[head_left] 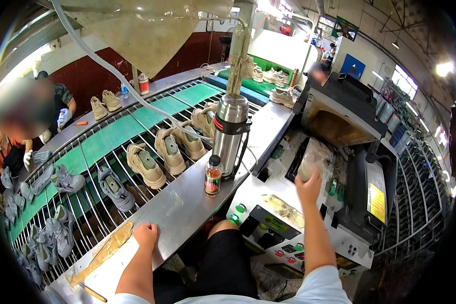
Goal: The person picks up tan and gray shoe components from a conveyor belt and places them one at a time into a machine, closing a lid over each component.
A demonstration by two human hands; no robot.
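Note:
My left hand (146, 234) rests closed on the metal counter (180, 202), in a loose fist, and nothing shows in it. Out over the machine (278, 197) on the right, my right hand (309, 183) is closed on the near end of a beige shoe (316, 154). That shoe lies in the machine's opening, under a raised dark lid (347, 109). My fingers hide part of the shoe's end, and its far part looks blurred or covered by something clear.
A steel thermos (230, 134) and a small bottle (213, 177) stand on the counter. Beige shoes (146, 164) and grey shoes (115, 190) sit on the roller conveyor (86, 213). Gloved people work at the far left. Hoses hang overhead; a rack (415, 187) stands right.

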